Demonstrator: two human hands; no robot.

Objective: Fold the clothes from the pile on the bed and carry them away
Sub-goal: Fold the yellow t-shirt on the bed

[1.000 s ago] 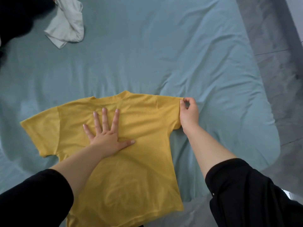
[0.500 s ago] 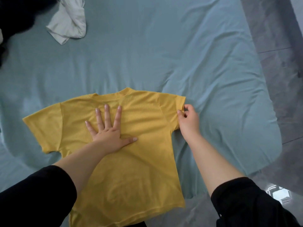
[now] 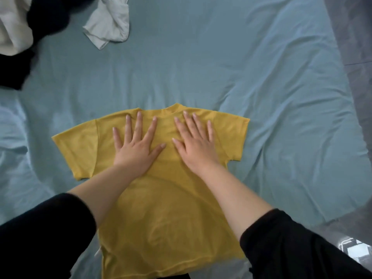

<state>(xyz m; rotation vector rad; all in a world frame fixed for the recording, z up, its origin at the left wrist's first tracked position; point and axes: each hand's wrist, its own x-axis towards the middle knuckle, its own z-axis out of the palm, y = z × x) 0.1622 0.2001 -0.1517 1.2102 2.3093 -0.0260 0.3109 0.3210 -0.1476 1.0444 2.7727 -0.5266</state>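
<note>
Yellow tee [image 3: 161, 208], short sleeves, spread flat on bed [image 3: 261, 97], collar away from wearer, hem nearest, left hand [image 3: 136, 146] and right hand [image 3: 198, 144] side by side, palms down on chest area, fingers splayed, gripping nothing, black sleeves pushed up

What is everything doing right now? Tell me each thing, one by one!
yellow T-shirt: spread flat on the bed, not folded yet.
left hand: open, palm down, pressing on the shirt.
right hand: open, palm down, pressing on the shirt.
white garment: crumpled, lying apart at the far side.
pile of clothes: heaped, unfolded, at the far left.
bed sheet: wrinkled.
</note>
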